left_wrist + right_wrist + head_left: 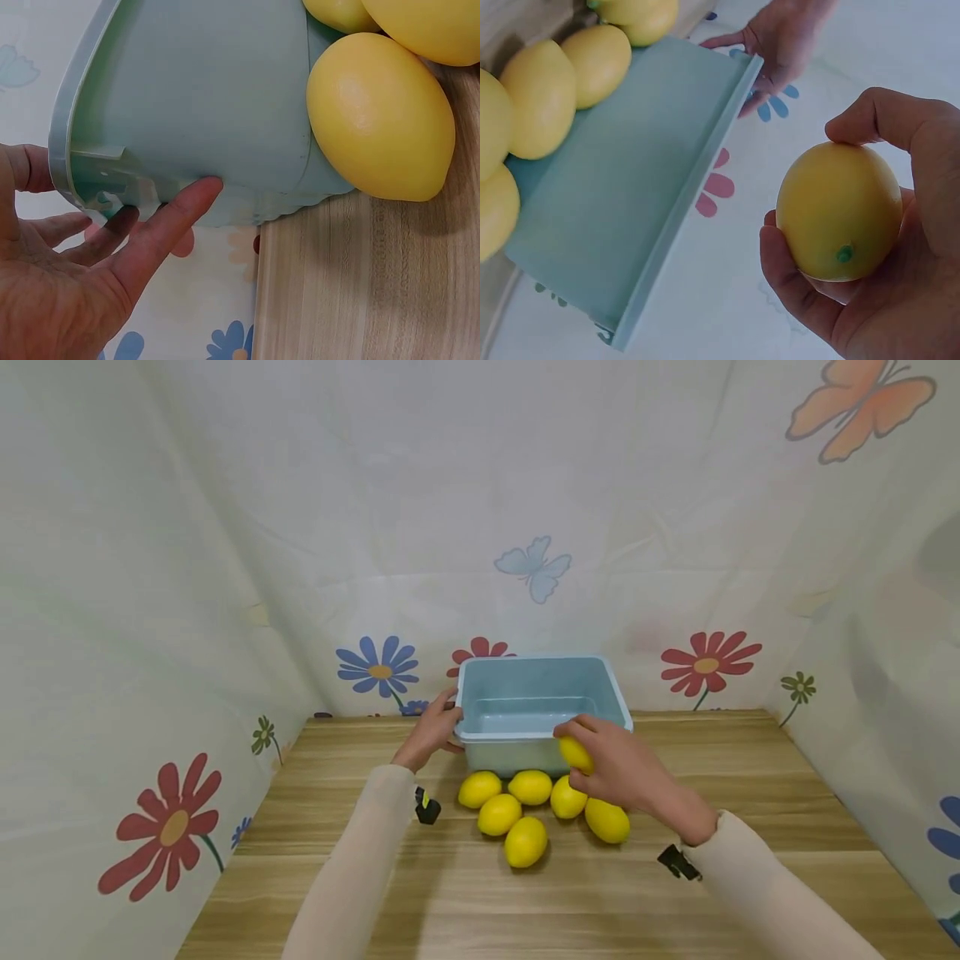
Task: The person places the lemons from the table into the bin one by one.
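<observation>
A light blue plastic bin (510, 755) stands at the back of the table, its inside bare where it shows. My left hand (432, 728) grips its left end, thumb at the rim and fingers below the lip; in the left wrist view the fingers (169, 229) reach along the outer wall. In my right hand (622, 767) is a yellow lemon (840, 214), held between thumb and curled fingers with its green stem tip showing. That hand is raised by the bin's front rim, towards the right. Several more lemons (526, 842) lie on the table right in front of the bin.
The wood-grain table (465, 902) reaches back to a white curtain (420, 510) printed with flowers and butterflies, which also hangs on both sides. Black buckles (428, 807) sit at both wrists, by the pale sleeves.
</observation>
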`<state>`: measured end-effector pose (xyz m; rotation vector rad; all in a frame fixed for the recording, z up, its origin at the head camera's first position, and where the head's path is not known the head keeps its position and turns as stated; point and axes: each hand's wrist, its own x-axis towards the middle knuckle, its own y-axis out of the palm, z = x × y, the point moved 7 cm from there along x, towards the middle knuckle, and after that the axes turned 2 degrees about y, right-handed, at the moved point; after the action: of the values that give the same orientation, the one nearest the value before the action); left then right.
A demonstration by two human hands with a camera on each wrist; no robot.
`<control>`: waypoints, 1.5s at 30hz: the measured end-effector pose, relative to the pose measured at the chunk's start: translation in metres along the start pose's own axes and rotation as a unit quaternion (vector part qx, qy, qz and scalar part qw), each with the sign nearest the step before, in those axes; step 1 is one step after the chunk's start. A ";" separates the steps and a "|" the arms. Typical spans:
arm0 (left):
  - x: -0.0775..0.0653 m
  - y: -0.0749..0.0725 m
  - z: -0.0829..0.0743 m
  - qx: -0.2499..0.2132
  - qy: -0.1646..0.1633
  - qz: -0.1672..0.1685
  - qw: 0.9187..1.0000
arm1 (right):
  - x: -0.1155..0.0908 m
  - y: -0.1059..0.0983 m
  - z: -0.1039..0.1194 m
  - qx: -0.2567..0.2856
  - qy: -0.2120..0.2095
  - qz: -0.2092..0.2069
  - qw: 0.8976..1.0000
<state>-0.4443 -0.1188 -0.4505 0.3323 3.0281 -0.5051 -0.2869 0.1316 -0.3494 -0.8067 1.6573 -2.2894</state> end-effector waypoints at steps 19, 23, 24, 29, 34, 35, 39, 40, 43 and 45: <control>-0.002 0.003 -0.005 0.008 0.009 0.001 1.000 | 0.051 -0.022 -0.026 -0.004 0.028 -0.013 1.000; -0.003 0.003 -0.005 0.009 0.008 0.002 1.000 | 0.061 -0.024 -0.034 -0.003 0.039 -0.018 0.999; -0.003 0.004 -0.005 0.009 0.008 0.003 1.000 | 0.063 -0.025 -0.036 -0.001 0.044 -0.019 0.999; -0.002 0.003 -0.004 0.005 0.010 0.007 1.000 | 0.077 -0.027 -0.045 0.016 0.069 -0.018 0.997; -0.003 0.000 -0.002 0.001 0.009 0.008 1.000 | 0.091 -0.027 -0.049 0.024 0.080 -0.010 0.996; -0.003 -0.001 -0.002 0.003 0.009 0.007 1.000 | 0.094 -0.027 -0.050 0.023 0.083 -0.008 0.996; -0.004 0.000 -0.002 0.004 0.011 0.006 1.000 | 0.103 -0.027 -0.055 0.024 0.099 0.006 0.995; -0.004 0.000 -0.002 0.005 0.011 0.006 1.000 | 0.104 -0.027 -0.056 0.025 0.103 0.010 0.994; -0.003 0.000 -0.002 0.007 0.014 0.004 1.000 | 0.110 -0.026 -0.059 0.027 0.108 0.023 0.993; -0.003 0.000 -0.002 0.007 0.015 0.005 1.000 | 0.113 -0.025 -0.061 0.030 0.114 0.031 0.993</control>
<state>-0.4411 -0.1186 -0.4488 0.3577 3.0527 -0.5249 -0.4099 0.1372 -0.3048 -0.4876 1.6656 -2.4512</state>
